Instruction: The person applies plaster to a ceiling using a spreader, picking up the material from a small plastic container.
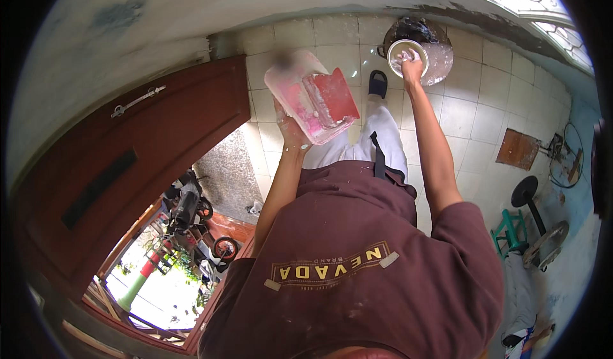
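My left hand (291, 128) supports a pink plastic tray (295, 92) from below and its near left side. White paste is smeared over the tray. Lying across its right part is a red flat-bladed spreader (336, 97), also crusted with white. With my arm stretched forward, my right hand (410, 60) reaches into a round white tub (391, 67). Whitish smears coat its fingers, which look apart; their tips are hard to make out. The tub sits over a wide round basin (442, 62) that has something dark and glossy at its far side.
A dark red door (185, 104) stands open at left, with motorbikes (225, 248) beyond the doorway. My foot in a dark slipper (378, 83) is on the tiled floor (461, 113). At right are a brown square board (518, 149), a green stool (509, 231) and a wheel (548, 241).
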Demonstrator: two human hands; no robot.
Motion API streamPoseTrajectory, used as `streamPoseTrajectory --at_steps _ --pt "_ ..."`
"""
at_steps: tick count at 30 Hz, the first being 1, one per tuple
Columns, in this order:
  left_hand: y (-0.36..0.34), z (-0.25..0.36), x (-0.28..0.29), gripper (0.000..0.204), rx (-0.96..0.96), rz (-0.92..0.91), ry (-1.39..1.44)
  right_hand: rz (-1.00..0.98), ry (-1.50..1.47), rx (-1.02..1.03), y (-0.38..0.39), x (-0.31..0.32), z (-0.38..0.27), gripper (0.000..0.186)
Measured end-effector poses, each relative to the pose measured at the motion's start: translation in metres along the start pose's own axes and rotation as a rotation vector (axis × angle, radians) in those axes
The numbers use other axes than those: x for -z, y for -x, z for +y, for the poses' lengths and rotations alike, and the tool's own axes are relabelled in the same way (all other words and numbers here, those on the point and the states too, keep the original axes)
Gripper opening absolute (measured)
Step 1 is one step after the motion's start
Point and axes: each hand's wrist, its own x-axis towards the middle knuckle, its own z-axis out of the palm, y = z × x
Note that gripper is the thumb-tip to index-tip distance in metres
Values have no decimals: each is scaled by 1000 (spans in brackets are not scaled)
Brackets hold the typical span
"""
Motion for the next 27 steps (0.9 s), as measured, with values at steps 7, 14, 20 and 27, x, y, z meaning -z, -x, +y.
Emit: streamPoseTrajectory --at_steps 7,14,20,27 --pt "-9 10 -36 76 -149 -82 -23 -580 106 596 193 -18 -181 34" --pt "-21 19 -52 82 -188 -241 31 -545 785 980 279 -50 -253 25" --pt "-18 45 -39 85 -128 -418 181 -346 776 1020 309 -66 -297 19" --pt "-14 74 -16 83 -121 -426 194 -347 1139 1014 348 -120 -266 26"
